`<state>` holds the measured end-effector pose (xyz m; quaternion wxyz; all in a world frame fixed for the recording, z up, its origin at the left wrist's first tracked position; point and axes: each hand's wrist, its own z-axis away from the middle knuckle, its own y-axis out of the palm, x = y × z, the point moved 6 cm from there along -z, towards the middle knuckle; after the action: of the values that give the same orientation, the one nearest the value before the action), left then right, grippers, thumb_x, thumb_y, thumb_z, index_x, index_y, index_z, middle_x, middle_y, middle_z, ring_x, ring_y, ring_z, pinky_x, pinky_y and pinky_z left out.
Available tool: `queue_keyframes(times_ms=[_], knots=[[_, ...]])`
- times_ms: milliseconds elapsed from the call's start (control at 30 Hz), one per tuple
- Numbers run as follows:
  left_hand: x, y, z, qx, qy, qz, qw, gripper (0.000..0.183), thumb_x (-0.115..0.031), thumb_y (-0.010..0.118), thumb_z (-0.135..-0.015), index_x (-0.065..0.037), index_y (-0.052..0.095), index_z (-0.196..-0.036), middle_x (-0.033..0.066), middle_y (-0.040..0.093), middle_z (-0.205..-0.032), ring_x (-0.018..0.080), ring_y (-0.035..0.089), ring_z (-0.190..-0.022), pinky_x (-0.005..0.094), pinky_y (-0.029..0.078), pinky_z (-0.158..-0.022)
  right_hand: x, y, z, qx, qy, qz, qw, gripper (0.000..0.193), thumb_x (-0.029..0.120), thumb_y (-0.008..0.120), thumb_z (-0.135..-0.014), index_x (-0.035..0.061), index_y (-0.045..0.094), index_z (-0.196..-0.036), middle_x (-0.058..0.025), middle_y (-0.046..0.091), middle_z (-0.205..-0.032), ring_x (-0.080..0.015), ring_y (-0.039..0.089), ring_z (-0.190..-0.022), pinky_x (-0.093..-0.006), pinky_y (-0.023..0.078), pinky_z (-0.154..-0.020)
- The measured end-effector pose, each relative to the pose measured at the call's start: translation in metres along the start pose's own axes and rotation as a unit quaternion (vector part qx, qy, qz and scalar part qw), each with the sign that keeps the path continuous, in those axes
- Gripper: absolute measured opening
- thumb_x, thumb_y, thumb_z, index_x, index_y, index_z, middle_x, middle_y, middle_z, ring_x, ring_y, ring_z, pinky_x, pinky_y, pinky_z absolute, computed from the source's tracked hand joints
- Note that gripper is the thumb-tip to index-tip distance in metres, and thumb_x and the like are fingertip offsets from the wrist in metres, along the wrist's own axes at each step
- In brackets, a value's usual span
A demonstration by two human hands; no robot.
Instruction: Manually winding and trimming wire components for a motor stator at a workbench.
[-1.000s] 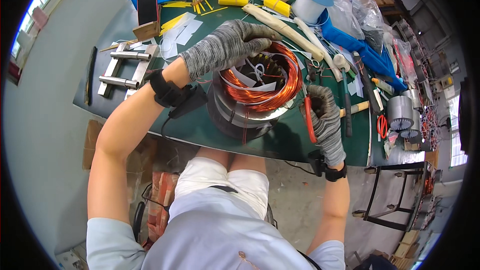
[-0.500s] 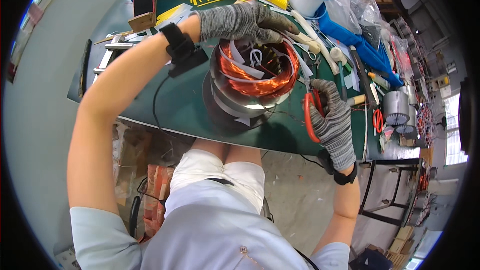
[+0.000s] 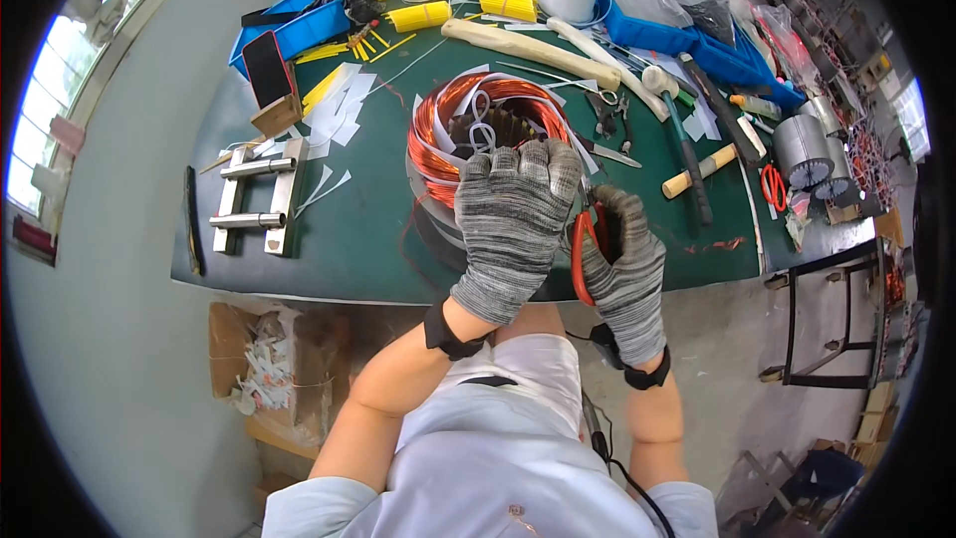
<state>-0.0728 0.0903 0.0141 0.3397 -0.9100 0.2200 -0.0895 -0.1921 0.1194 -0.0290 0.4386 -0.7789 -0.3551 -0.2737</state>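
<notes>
A motor stator with copper windings [image 3: 430, 144] stands upright on the green table, with white insulating strips among the wires. A tied white cord loop [image 3: 481, 130] sticks up from its opening. My gloved left hand [image 3: 516, 214] lies over the near rim with its fingers curled onto the coils, hiding that side. Just right of the stator, my gloved right hand [image 3: 629, 274] grips red-handled scissors [image 3: 580, 264]. The blades are close by my left hand, partly hidden. Whether they touch a wire I cannot tell.
A wooden stick [image 3: 528, 50], a mallet [image 3: 677, 130] and a hammer [image 3: 702, 171] lie beyond and to the right. At the left are a metal frame [image 3: 254, 204] and a phone on a stand [image 3: 267, 75]. Blue trays [image 3: 647, 32], white spools and yellow bundles line the back.
My left hand has come from the stator's far side to its near rim. My right hand, still holding the scissors, has moved slightly left and down. The view has shifted too.
</notes>
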Motion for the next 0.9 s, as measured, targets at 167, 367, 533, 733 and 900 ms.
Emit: queue_keyframes(times_ms=[167, 367, 533, 733, 900], knots=[[0.001, 0.006, 0.000, 0.032, 0.007, -0.004, 0.999, 0.028, -0.023, 0.054, -0.072, -0.011, 0.052, -0.097, 0.0054, 0.052, -0.083, 0.0196, 0.051, -0.073, 0.0364, 0.041, -0.065, 0.008, -0.007, -0.019, 0.056, -0.009, 0.006, 0.998, 0.034, 0.013, 0.062, -0.075, 0.0017, 0.053, -0.106, -0.0152, 0.059, -0.092, -0.0270, 0.060, -0.077, -0.0309, 0.048, -0.070], [0.003, 0.004, 0.001, 0.028, 0.015, 0.031, 0.999, 0.022, -0.019, 0.053, -0.071, -0.012, 0.053, -0.092, 0.0030, 0.051, -0.079, 0.0179, 0.051, -0.073, 0.0349, 0.041, -0.065, 0.021, -0.022, -0.049, 0.120, -0.142, 0.113, 0.976, 0.037, 0.011, 0.064, -0.071, 0.0031, 0.055, -0.106, -0.0167, 0.060, -0.098, -0.0316, 0.059, -0.088, -0.0368, 0.047, -0.079], [0.008, 0.002, 0.006, -0.013, 0.034, 0.039, 0.999, 0.026, -0.020, 0.053, -0.067, -0.012, 0.053, -0.092, 0.0039, 0.053, -0.080, 0.0184, 0.053, -0.071, 0.0358, 0.042, -0.066, 0.039, -0.021, -0.087, 0.220, -0.240, 0.313, 0.892, 0.042, 0.019, 0.067, -0.069, 0.0111, 0.057, -0.109, -0.0137, 0.061, -0.091, -0.0287, 0.060, -0.080, -0.0358, 0.049, -0.070], [0.008, 0.003, 0.005, 0.013, 0.060, 0.068, 0.996, 0.025, -0.020, 0.052, -0.068, -0.015, 0.053, -0.093, 0.0039, 0.053, -0.083, 0.0181, 0.052, -0.073, 0.0356, 0.042, -0.065, 0.070, -0.020, -0.117, 0.301, -0.423, 0.539, 0.663, 0.027, 0.021, 0.054, -0.079, 0.0171, 0.057, -0.105, -0.0081, 0.059, -0.083, -0.0212, 0.062, -0.067, -0.0341, 0.049, -0.050], [0.014, 0.004, 0.007, 0.029, 0.049, 0.087, 0.995, 0.024, -0.020, 0.052, -0.069, -0.016, 0.052, -0.093, 0.0038, 0.052, -0.085, 0.0181, 0.052, -0.074, 0.0352, 0.041, -0.064, 0.096, 0.012, -0.126, 0.373, -0.367, 0.674, 0.522, 0.022, 0.020, 0.052, -0.080, 0.0157, 0.057, -0.102, -0.0080, 0.060, -0.080, -0.0219, 0.061, -0.062, -0.0341, 0.049, -0.049]])
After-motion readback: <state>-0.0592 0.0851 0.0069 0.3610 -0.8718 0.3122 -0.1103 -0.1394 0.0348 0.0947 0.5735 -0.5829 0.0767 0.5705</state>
